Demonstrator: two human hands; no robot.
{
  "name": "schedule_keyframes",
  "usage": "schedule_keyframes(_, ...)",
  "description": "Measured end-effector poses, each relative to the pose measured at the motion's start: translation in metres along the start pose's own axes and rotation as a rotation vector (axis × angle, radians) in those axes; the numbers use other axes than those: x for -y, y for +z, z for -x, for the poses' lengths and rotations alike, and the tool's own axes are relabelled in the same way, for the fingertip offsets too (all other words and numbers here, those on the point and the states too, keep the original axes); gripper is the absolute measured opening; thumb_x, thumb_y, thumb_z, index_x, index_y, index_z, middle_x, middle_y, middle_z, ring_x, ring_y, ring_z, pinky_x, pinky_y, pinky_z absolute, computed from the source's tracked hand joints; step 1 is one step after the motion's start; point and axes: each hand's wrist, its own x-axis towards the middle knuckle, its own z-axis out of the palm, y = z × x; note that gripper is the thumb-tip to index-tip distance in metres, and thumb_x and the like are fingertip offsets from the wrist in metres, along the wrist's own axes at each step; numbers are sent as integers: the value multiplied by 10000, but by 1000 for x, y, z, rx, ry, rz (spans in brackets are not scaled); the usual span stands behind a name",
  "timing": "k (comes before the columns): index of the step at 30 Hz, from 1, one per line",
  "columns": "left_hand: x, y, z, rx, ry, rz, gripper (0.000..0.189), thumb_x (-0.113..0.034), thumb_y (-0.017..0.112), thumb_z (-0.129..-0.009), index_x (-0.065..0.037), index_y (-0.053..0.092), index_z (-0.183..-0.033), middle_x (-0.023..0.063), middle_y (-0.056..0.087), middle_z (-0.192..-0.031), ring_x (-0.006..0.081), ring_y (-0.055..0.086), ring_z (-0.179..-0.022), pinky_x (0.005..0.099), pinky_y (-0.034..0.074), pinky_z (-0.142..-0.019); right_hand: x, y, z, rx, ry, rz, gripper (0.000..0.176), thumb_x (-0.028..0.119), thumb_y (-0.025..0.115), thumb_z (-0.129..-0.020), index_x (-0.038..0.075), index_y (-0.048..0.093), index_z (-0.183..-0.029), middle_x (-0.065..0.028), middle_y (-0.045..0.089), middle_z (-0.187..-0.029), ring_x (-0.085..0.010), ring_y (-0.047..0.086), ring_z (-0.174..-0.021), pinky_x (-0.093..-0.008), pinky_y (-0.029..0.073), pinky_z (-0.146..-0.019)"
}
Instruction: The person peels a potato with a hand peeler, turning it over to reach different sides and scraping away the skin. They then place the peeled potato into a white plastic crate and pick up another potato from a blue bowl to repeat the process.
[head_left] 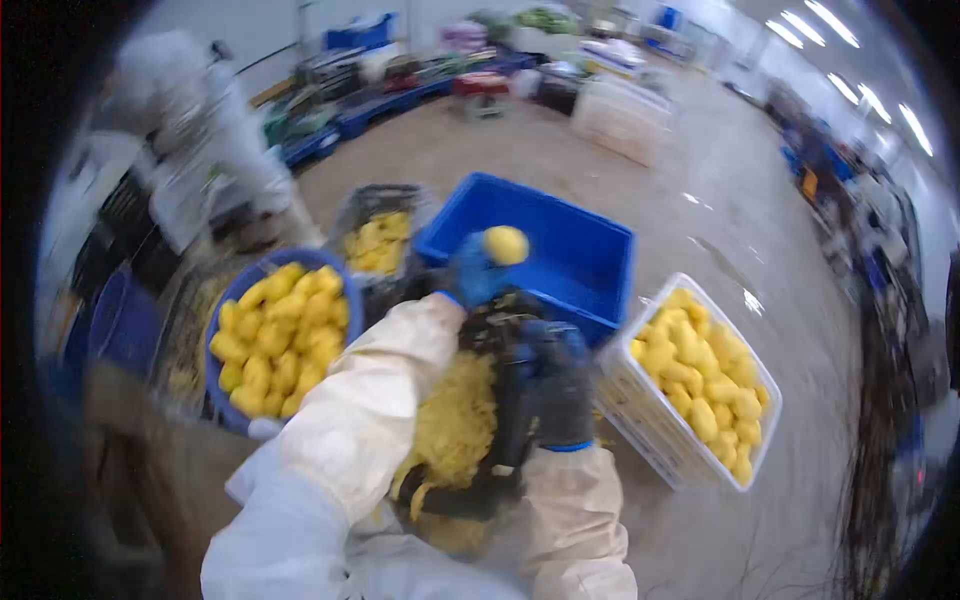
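Observation:
My left hand (pixel 478 272), in a blue glove, holds a round yellow fruit or vegetable (pixel 506 245) over the left part of a blue bin (pixel 590 236). My right hand (pixel 556 385), in a dark glove over a blue one, is just below the bin's near edge. Its fingers are blurred, and what they may hold cannot be made out. Between my forearms lies a heap of yellow shreds (pixel 455 420) on something dark.
To the left are a round blue tub (pixel 354 335) and a grey crate (pixel 425 200) with yellow pieces. A white crate (pixel 607 400) of yellow produce stands to the right. Another person (pixel 190 130) in pale clothing is at the upper left. Stacked goods line the far wall.

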Motion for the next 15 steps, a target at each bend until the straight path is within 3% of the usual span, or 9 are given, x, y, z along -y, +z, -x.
schedule_keyframes(2, 30, -7, 7, 70, -50, 293, 237, -200, 617, -850, -89, 544, -1046, 77, 602, -971, 223, 580, -925, 361, 493, -805, 1, 7, 1, -30, -63, -22, 114, 159, 615, -899, 53, 612, -857, -6, 582, -691, -85, 504, -560, -222, 405, -513)
schedule_keyframes(3, 44, -18, 14, 129, -439, 992, 217, -235, 577, -879, -102, 537, -1046, 67, 594, -957, 214, 572, -900, 348, 485, -788, 0, 8, -1, -43, -72, -27, 118, 163, 615, -902, 53, 614, -860, -1, 573, -686, -86, 498, -559, -223, 403, -515)
schedule_keyframes(4, 47, -36, 28, 163, -557, 1201, 207, -270, 538, -909, -116, 530, -1047, 58, 587, -943, 206, 565, -876, 335, 477, -771, -2, 4, -5, -8, -89, 103, 113, 159, 610, -906, 53, 615, -867, 4, 565, -683, -81, 493, -558, -217, 400, -514)
schedule_keyframes(6, 24, -78, 59, -39, -722, 1052, 295, -355, 536, -943, -134, 540, -1137, 23, 580, -920, 199, 545, -841, 337, 468, -781, -7, 3, -4, 48, -98, 228, 109, 156, 606, -910, 53, 617, -875, 9, 557, -679, -76, 487, -557, -211, 397, -512)
schedule_keyframes(9, 9, -155, 116, -103, -127, 20, 271, -258, 552, -940, -50, 589, -1109, 57, 612, -1041, 168, 568, -954, 287, 472, -836, -15, 5, -2, 88, -21, 158, 111, 153, 599, -917, 54, 610, -868, 15, 547, -677, -60, 480, -561, -192, 385, -504)
schedule_keyframes(10, 2, -181, 133, -107, -240, -78, 326, -170, 545, -949, 1, 509, -1224, 63, 605, -1041, 119, 560, -963, 243, 457, -855, -23, 1, -4, 135, -36, 190, 84, 104, 577, -913, 37, 618, -883, 2, 547, -703, -83, 492, -602, -214, 390, -534)
schedule_keyframes(12, 131, -226, 172, -391, -235, -87, 439, -305, 626, -883, 14, 563, -1177, 142, 656, -968, 228, 631, -895, 341, 503, -798, -35, 1, -5, 183, -53, 225, 80, 56, 554, -908, 20, 625, -898, -10, 547, -729, -107, 504, -642, -235, 395, -563)
schedule_keyframes(13, 99, -246, 176, -424, -490, -347, 536, -371, 670, -836, 17, 557, -1188, 176, 651, -982, 264, 637, -907, 357, 503, -794, -39, 3, -5, 197, -234, 477, 91, 84, 560, -915, 23, 625, -902, -10, 552, -723, -99, 501, -627, -227, 396, -557)
schedule_keyframes(15, 118, -278, 186, -392, -310, -633, 564, -387, 649, -837, 30, 544, -1201, 232, 639, -1039, 358, 623, -949, 416, 493, -816, -50, 6, -5, 199, -418, 731, 107, 112, 565, -921, 25, 625, -905, -10, 557, -717, -91, 499, -612, -218, 398, -552)
